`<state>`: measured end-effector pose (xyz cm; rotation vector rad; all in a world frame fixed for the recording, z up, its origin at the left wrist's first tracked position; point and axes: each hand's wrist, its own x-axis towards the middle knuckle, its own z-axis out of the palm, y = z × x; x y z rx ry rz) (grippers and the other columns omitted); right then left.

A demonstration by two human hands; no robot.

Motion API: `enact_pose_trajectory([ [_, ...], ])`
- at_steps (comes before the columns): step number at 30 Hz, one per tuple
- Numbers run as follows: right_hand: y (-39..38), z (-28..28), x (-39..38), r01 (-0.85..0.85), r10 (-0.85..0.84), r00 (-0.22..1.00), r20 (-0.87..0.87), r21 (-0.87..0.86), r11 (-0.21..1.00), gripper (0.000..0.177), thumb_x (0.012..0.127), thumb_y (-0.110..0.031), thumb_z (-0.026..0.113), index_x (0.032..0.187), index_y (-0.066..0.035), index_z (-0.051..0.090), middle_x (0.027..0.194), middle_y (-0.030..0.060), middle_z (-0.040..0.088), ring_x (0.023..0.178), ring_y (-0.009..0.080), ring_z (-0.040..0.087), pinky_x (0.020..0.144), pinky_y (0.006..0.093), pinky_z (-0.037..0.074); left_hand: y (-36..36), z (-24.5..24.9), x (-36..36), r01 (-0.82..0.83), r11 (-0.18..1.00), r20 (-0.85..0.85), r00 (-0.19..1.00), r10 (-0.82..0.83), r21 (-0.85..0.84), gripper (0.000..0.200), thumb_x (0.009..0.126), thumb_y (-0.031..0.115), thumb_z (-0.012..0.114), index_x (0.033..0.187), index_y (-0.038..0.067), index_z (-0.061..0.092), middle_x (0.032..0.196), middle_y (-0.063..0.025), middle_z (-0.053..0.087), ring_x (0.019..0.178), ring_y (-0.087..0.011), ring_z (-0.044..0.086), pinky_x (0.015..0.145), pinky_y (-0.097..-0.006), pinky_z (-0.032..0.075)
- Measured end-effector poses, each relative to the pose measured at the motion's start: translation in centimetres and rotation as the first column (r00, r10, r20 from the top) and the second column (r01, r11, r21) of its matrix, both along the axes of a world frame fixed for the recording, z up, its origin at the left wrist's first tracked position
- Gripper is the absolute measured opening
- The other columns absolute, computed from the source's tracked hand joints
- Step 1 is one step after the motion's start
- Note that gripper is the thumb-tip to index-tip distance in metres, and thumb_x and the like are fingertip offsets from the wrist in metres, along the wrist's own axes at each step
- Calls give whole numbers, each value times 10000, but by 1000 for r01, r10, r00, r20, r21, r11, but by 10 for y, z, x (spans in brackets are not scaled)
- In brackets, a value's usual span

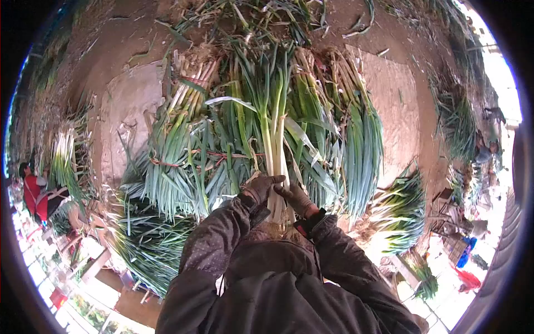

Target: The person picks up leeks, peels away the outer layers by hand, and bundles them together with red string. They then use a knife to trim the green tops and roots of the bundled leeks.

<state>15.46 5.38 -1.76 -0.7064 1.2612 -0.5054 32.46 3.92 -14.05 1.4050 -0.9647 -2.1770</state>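
Note:
My left hand (pixel 260 188), in a dark glove, is closed round the white lower stalks of a few green onions (pixel 272 133). From the other side my right hand (pixel 295 199), also gloved, presses against the same stalks with its thumb and fingers. The roots hang down near my body, and the green leaves point away from me. Under and beyond the held stalks lie big bundles of green onions (pixel 183 150), some bound with red ties (pixel 222 154).
More green onions lie in piles at the lower left (pixel 150 239) and on the right (pixel 400 211). Flat boards (pixel 130 111) rest on the brown ground. A person in red (pixel 34 195) is at the far left. A blue item (pixel 467 250) lies at the right.

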Motion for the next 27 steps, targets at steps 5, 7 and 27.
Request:
enact_pose_trajectory([
  [5,1,-10,-18,40,-43,991,125,21,999,590,930,-426,703,1310,2,562,1237,72,612,1154,137,536,1017,316,412,-17,16,-5,62,955,43,996,-77,291,460,834,353,786,1078,-18,664,923,-91,687,785,-185,668,704,-329,543],
  [7,2,-12,-19,54,-53,994,92,-10,998,591,894,-357,745,1305,24,560,1225,80,627,1145,145,552,1023,314,415,-21,36,-2,79,967,46,995,-93,242,465,836,374,770,1089,-2,664,915,-76,682,771,-175,657,706,-314,534],
  [27,-68,2,-31,279,-307,949,-66,-273,921,305,933,-208,602,1128,26,604,918,52,652,804,159,614,702,305,518,-73,124,-12,-257,915,-349,865,361,310,273,935,178,636,1145,4,651,1072,-120,688,977,-195,665,839,-336,554],
])
